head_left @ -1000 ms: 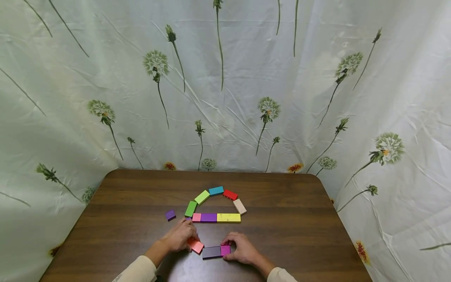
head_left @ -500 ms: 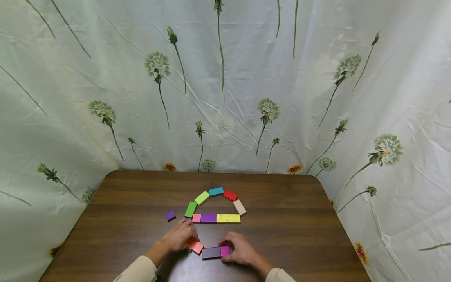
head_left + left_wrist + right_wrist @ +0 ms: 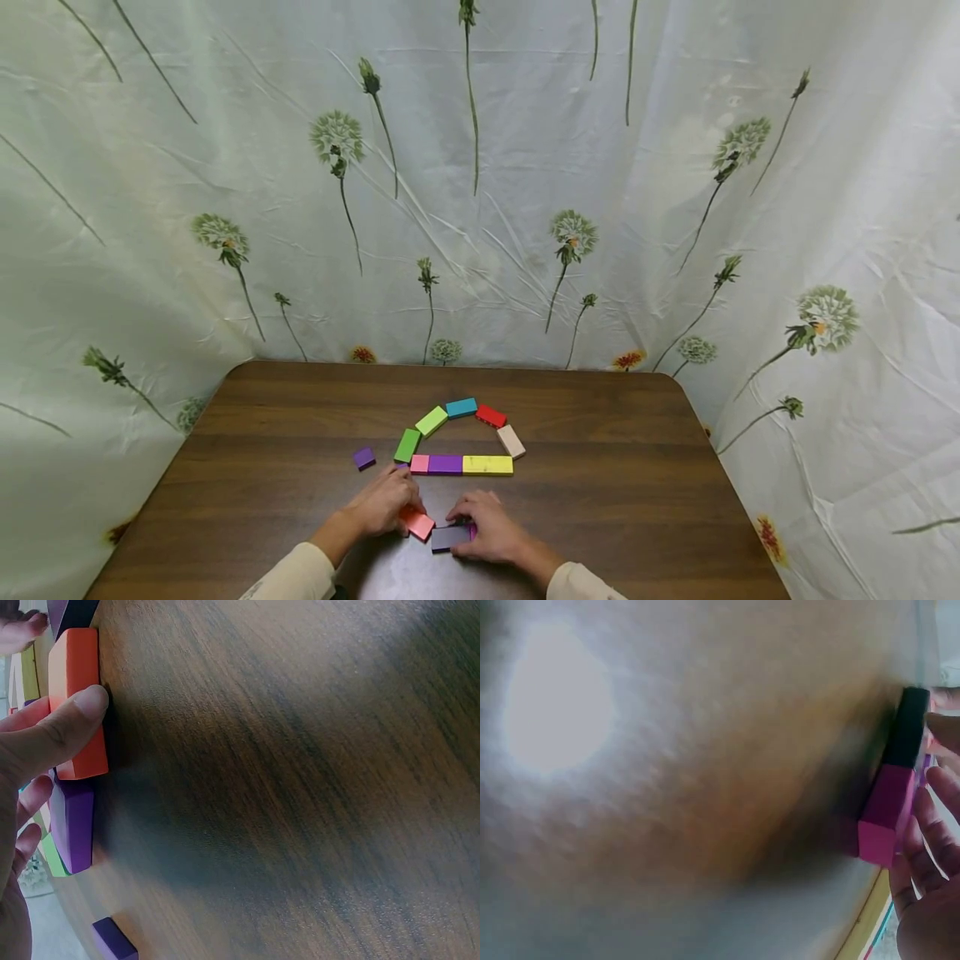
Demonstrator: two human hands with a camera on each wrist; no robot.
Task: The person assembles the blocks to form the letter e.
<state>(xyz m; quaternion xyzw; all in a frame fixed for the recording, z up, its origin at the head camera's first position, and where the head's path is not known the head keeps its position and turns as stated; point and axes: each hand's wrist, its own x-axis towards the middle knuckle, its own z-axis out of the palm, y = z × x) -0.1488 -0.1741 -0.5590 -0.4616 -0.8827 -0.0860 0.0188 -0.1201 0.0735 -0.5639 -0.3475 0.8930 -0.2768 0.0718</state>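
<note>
At the bottom centre of the head view, the right hand (image 3: pixel 486 531) lies over the magenta block (image 3: pixel 887 815) and the right end of the dark purple block (image 3: pixel 447 537), fingers curved down onto them; only a sliver of magenta shows beside the hand there, and I cannot tell whether the fingers actually pinch it. In the right wrist view the magenta block stands end to end with the dark one at the right edge of the frame, with the fingers just beside it. Just left, the left hand (image 3: pixel 385 502) rests on the orange block (image 3: pixel 418 525), and the left wrist view shows the thumb pressed against that block's side, fingers loosely bent. Further up the wooden table (image 3: pixel 615 492) lies a row of pink, purple and yellow blocks (image 3: pixel 461 465), with an arch of green, lime, blue, red and beige blocks (image 3: pixel 460 419) above it. A small purple block (image 3: pixel 363 457) sits apart to the left. Behind hangs a flower-printed curtain (image 3: pixel 525 183).
</note>
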